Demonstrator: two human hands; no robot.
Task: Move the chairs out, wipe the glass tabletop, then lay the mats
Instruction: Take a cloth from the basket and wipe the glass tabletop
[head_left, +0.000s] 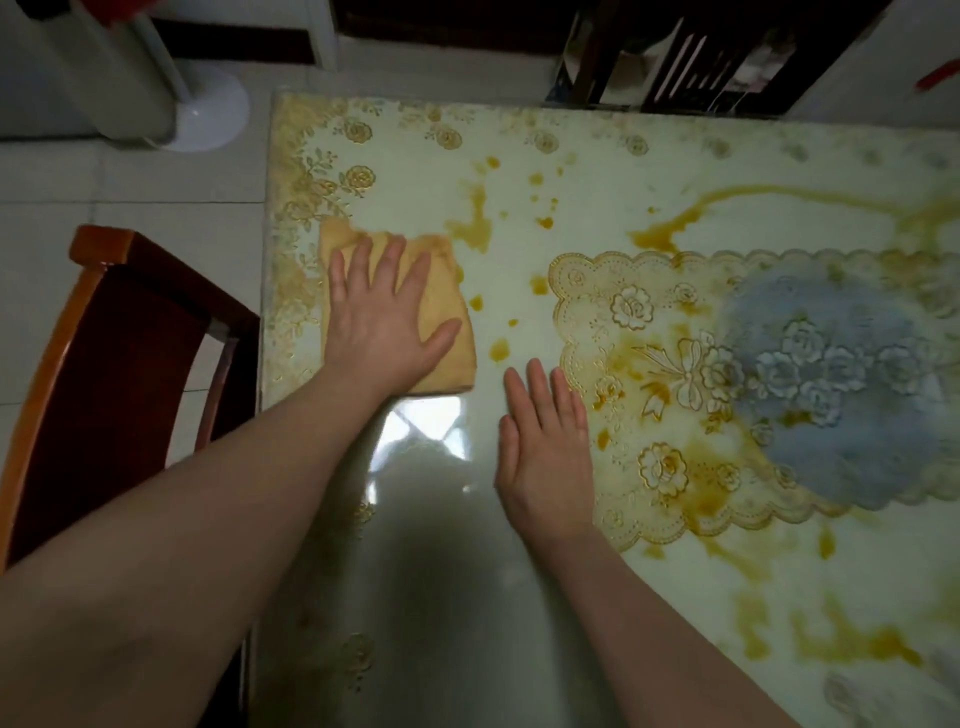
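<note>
- Wiping is judged to be in hand: a folded yellow cloth (400, 317) is pressed flat near the left edge of the glass tabletop (597, 171) by the left hand (387, 317), fingers straight and spread.
- The right hand (545, 447) is laid open on the glass, nothing held.
- Brown-yellow spills (470, 223) could be smeared further by a soaked cloth.
- A wooden chair (104, 364) is seen just beside the left edge; it could be bumped.
- No mats are laid yet.
- No readable writing or brand is seen.
</note>
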